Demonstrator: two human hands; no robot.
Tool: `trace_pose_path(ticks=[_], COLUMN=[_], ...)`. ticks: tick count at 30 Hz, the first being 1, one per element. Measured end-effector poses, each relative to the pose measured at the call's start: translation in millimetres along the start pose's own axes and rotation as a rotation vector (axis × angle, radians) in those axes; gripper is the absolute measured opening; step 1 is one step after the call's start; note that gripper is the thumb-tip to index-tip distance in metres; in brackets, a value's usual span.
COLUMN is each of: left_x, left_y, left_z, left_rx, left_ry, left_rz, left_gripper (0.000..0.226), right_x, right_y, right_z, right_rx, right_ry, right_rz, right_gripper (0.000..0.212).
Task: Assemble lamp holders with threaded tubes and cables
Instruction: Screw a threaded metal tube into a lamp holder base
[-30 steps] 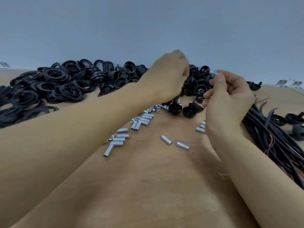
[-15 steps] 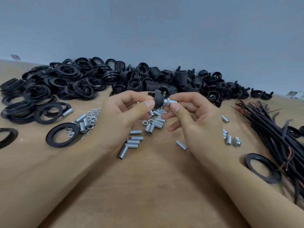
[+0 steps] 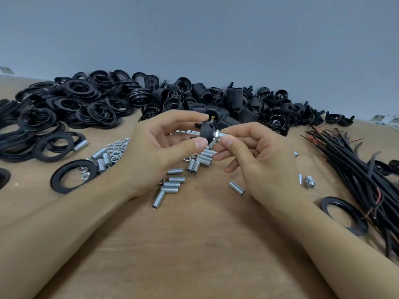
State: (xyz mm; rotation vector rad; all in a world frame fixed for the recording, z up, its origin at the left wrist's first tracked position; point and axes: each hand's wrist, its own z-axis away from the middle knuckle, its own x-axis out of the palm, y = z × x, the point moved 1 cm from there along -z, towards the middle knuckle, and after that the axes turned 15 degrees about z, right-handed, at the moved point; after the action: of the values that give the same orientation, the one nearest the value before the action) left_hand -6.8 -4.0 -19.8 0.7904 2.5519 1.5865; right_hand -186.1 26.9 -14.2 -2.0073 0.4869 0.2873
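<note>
Left hand [image 3: 159, 152] pinching black domed lamp holder cap [image 3: 206, 131] between thumb and fingers above wooden table [image 3: 194, 244]; right hand [image 3: 257, 156] gripping silver threaded tube [image 3: 218, 135] protruding from cap's right side, loose tubes [image 3: 172, 184] lying directly beneath grip.
</note>
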Motion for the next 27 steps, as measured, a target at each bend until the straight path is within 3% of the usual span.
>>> trace_pose_path(ticks=[7, 11, 18, 25, 27], left_x=[4.8, 5.9, 12.2, 14.4, 14.1], left_y=[2.9, 3.3, 4.1, 3.1, 3.3], left_z=[3.3, 6.9, 8.6, 8.1, 7.3], left_rx=[0.227, 0.255, 0.224, 0.159, 0.161], left_ry=[-0.084, -0.132, -0.032, 0.024, 0.042], left_rz=[-0.307, -0.412, -0.227, -0.163, -0.164], left_gripper=[0.037, 0.033, 0.032, 0.029, 0.027], right_x=[3.7, 4.5, 2.8, 2.4, -0.1], right_y=[2.1, 4.8, 3.1, -0.2, -0.7], right_z=[-0.1, -3.1, -2.1, 0.3, -0.7], right_rx=[0.083, 0.096, 0.068, 0.123, 0.113], right_ry=[-0.096, -0.097, -0.066, -0.095, -0.08], right_rz=[0.027, 0.01, 0.005, 0.036, 0.025], right_gripper=[0.023, 0.027, 0.032, 0.057, 0.051])
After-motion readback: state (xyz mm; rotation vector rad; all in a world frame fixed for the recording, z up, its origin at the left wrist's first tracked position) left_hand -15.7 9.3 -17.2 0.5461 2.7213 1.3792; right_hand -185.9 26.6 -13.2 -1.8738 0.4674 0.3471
